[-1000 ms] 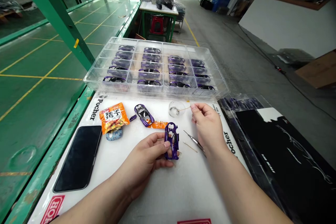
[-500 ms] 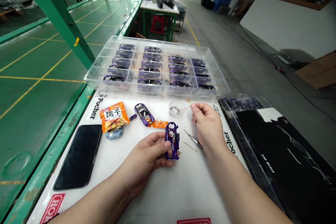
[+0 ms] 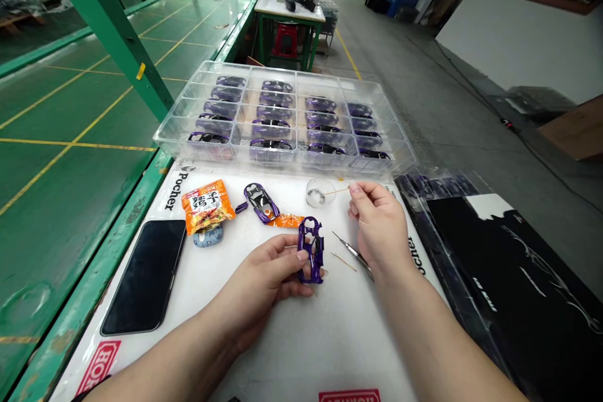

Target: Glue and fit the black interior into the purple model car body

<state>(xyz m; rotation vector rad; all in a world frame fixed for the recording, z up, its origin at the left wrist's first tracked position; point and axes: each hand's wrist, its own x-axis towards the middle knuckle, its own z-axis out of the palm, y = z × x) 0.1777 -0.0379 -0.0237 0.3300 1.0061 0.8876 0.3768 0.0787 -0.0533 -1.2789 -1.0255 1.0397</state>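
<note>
My left hand (image 3: 277,270) is closed on a purple model car body shell (image 3: 311,267), held above the white work surface with its openings facing up. A thin wooden stick (image 3: 340,190), like a toothpick, is pinched in my right hand (image 3: 379,220). The stick's far end reaches into a small clear round dish (image 3: 320,193) with whitish residue in it. Below my right hand lie a metal-tipped pen-like tool (image 3: 352,251) and a second thin stick (image 3: 344,261). Another purple and black car body (image 3: 260,202) rests left of the dish, beside a small dark purple part (image 3: 241,208).
A clear compartment tray (image 3: 277,157) of purple car bodies spans the far edge. At left are a black phone (image 3: 144,276), an orange snack packet (image 3: 208,207) and a blue patterned item (image 3: 208,237). An orange wrapper (image 3: 288,220) lies mid-table. A black box (image 3: 513,270) stands at right.
The view has shifted slightly. My right hand has drawn a little to the right with the stick, whose tip stays at the dish. My left hand keeps hold of the car body shell.
</note>
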